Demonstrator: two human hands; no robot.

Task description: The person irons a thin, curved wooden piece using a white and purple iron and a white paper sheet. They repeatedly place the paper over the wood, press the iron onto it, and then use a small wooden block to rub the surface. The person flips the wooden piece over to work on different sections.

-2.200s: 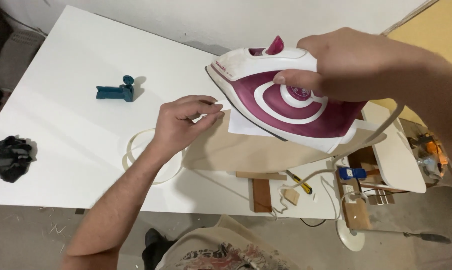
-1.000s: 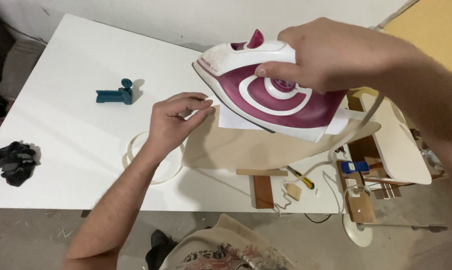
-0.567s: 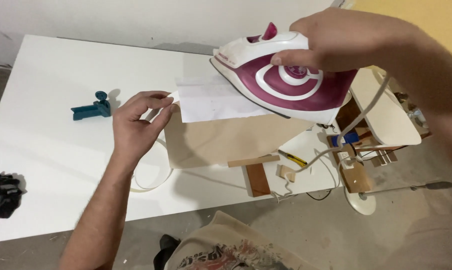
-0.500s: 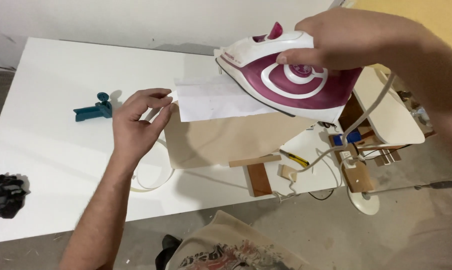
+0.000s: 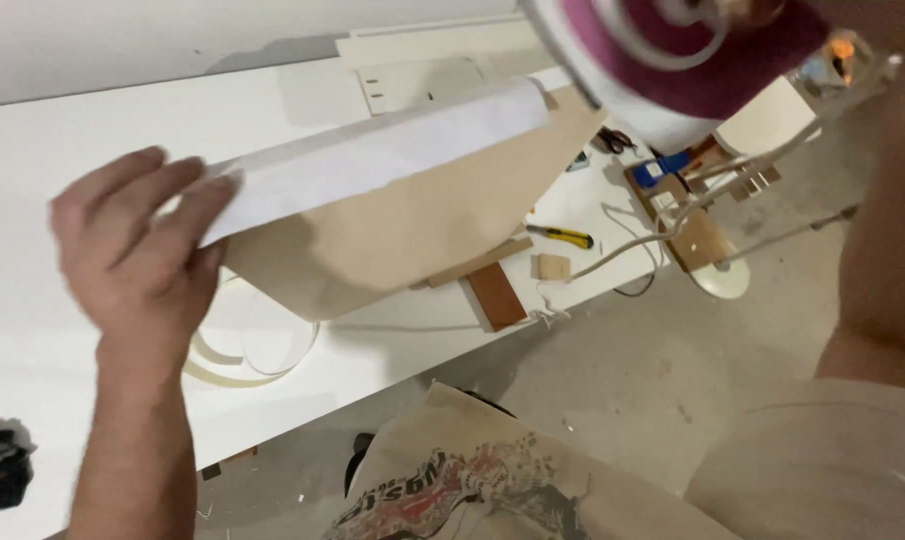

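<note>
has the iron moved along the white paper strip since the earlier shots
Yes. The iron in the right hand has slid away from the left hand, from over the strip's middle to past the far end of the white paper strip on the brown board.

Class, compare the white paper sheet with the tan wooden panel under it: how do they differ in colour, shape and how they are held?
The white paper sheet is white; the tan wooden panel is light brown. The sheet is a long, narrow strip; the panel is broader, with a rounded near corner. The left hand pinches the sheet's end with its fingers, while the panel simply lies on the white table. Both are flat and lie slanted the same way.
</note>
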